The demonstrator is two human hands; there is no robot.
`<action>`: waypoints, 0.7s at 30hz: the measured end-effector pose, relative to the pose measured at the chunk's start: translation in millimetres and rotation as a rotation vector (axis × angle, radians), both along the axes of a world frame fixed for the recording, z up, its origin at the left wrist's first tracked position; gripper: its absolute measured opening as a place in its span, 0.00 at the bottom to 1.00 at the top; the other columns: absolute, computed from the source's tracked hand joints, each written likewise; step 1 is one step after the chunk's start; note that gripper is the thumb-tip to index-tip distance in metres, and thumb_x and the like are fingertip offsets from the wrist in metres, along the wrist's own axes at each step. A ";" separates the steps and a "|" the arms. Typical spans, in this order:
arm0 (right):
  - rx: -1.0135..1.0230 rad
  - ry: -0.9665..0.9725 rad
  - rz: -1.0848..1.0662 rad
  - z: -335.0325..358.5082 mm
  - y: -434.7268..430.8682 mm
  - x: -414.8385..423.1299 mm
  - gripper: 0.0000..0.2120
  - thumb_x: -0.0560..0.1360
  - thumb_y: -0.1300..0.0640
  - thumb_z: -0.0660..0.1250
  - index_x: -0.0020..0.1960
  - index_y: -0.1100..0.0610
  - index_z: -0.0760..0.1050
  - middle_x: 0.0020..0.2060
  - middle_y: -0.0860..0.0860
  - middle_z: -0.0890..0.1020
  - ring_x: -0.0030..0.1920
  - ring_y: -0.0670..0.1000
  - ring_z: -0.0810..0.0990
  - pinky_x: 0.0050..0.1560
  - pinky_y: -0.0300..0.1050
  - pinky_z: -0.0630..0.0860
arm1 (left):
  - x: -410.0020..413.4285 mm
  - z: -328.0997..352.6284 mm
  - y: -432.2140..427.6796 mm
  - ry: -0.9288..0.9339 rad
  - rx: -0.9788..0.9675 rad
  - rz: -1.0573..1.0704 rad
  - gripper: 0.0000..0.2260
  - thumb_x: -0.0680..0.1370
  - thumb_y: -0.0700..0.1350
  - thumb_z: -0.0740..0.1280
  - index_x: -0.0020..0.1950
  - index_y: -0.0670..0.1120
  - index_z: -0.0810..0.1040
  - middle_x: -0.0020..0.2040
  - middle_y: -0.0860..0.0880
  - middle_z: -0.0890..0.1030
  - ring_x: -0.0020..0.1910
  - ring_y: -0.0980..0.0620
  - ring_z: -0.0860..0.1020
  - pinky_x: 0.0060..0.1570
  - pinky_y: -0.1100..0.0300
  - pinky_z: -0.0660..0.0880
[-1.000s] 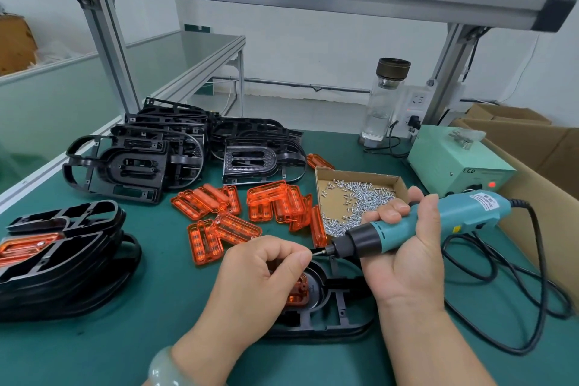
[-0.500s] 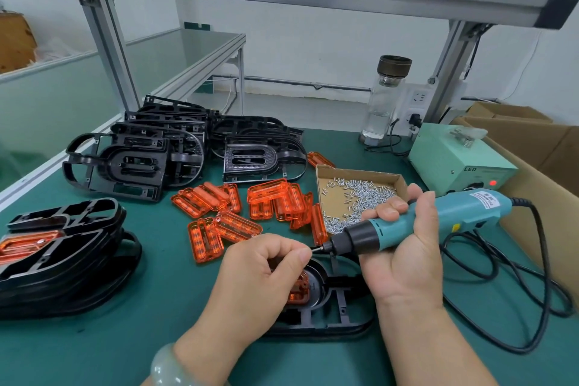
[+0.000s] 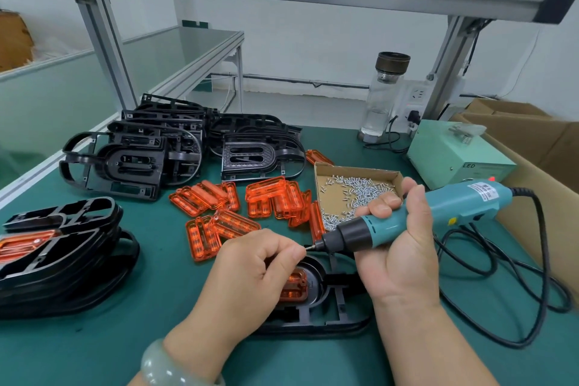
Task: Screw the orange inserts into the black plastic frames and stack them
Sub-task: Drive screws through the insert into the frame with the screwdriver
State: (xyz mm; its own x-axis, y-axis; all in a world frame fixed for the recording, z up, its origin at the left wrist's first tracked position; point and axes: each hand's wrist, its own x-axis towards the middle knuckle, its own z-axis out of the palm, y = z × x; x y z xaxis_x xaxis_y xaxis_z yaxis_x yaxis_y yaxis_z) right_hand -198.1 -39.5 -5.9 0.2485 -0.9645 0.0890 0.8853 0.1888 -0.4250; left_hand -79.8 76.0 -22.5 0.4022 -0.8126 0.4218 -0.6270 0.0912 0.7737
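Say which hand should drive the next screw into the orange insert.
Right. The right hand grips the electric screwdriver, its bit pointing over the black frame holding the orange insert. The left hand only pinches at the bit tip, apparently a screw.

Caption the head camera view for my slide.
Left hand pinches the bit tip of a teal electric screwdriver gripped in the right hand, above an orange insert seated in a black frame.

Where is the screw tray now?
Head view, right of centre: the screw tray lies between the loose orange inserts and the green power box, just behind the right hand.
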 end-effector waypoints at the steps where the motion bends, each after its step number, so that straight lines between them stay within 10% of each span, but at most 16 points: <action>1: -0.013 0.006 -0.003 0.2 -0.1 -0.5 0.08 0.72 0.50 0.66 0.50 0.50 0.71 0.30 0.44 0.72 0.27 0.42 0.72 0.38 0.36 0.75 | 0.1 -0.2 -0.2 -0.029 -0.012 0.004 0.10 0.76 0.50 0.68 0.34 0.53 0.79 0.37 0.60 0.80 0.39 0.60 0.78 0.39 0.74 0.69; 9: -0.008 0.009 -0.038 2.2 -2.4 -5.5 0.11 0.71 0.49 0.67 0.51 0.49 0.71 0.31 0.44 0.72 0.28 0.42 0.71 0.39 0.37 0.76 | -0.5 0.5 1.5 0.151 -0.016 -0.009 0.16 0.69 0.40 0.75 0.47 0.61 0.79 0.41 0.60 0.81 0.34 0.61 0.77 0.35 0.73 0.71; 21: 0.013 -0.008 -0.027 0.6 -1.9 -3.1 0.11 0.70 0.49 0.68 0.51 0.49 0.71 0.30 0.44 0.72 0.27 0.42 0.71 0.37 0.37 0.76 | -0.7 0.9 0.8 0.085 -0.012 0.006 0.10 0.72 0.39 0.72 0.36 0.54 0.81 0.34 0.58 0.81 0.35 0.58 0.78 0.36 0.72 0.71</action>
State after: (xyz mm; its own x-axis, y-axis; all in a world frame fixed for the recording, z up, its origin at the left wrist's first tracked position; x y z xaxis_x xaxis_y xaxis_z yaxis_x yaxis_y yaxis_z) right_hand -201.2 -41.4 -5.3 0.2218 -0.9720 0.0780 0.8934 0.1705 -0.4156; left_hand -80.5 76.8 -21.5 0.4419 -0.8052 0.3955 -0.5599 0.0970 0.8229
